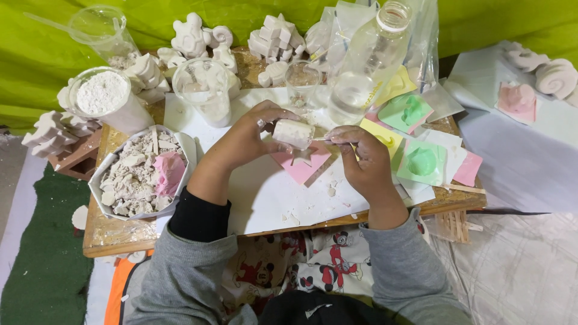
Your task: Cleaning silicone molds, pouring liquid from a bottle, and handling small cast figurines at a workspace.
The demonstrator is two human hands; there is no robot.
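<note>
The left hand (250,135) grips a white plaster cylinder (294,133) at table centre, fingers curled round it. The right hand (361,153), at its 3 o'clock, pinches a thin stick (320,139) against the cylinder's end. A pink square (301,164) lies at 6 o'clock, a clear bottle (367,66) at 1 o'clock, and a tub of scraps (141,174) at 9.

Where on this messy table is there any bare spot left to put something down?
The white sheet is mostly bare near the front edge, between the box of plaster scraps and the right hand, bar a few crumbs. The back is crowded with cups, white casts and a bottle; coloured moulds fill the right side.
</note>
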